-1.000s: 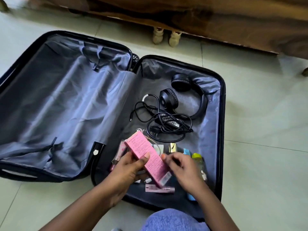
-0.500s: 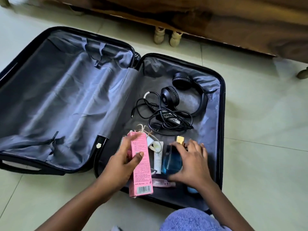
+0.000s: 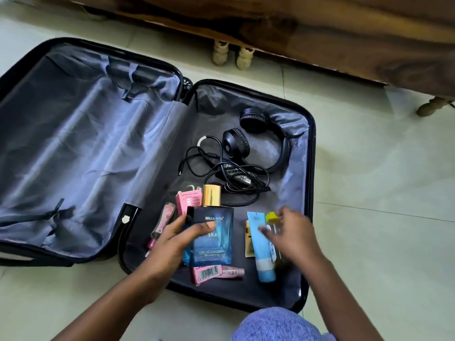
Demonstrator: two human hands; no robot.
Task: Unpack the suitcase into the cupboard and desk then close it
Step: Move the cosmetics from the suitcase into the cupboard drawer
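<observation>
"BELLAVITA" on the blue perfume bottle (image 3: 213, 236)

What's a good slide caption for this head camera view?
Left hand holds a blue perfume bottle over the open suitcase; right hand reaches for toiletries.

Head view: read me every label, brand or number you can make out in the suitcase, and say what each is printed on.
"BELLAVITA": gold lettering near the top of the blue perfume bottle that the left hand holds.
"SKA": larger letters lower on that bottle, partly covered by the thumb.
Small line near the bottle's base: too blurred to read.
Barcode on the pink box: digits too small.
Pink tube, blue tube, black power adapter: print unreadable.
</observation>
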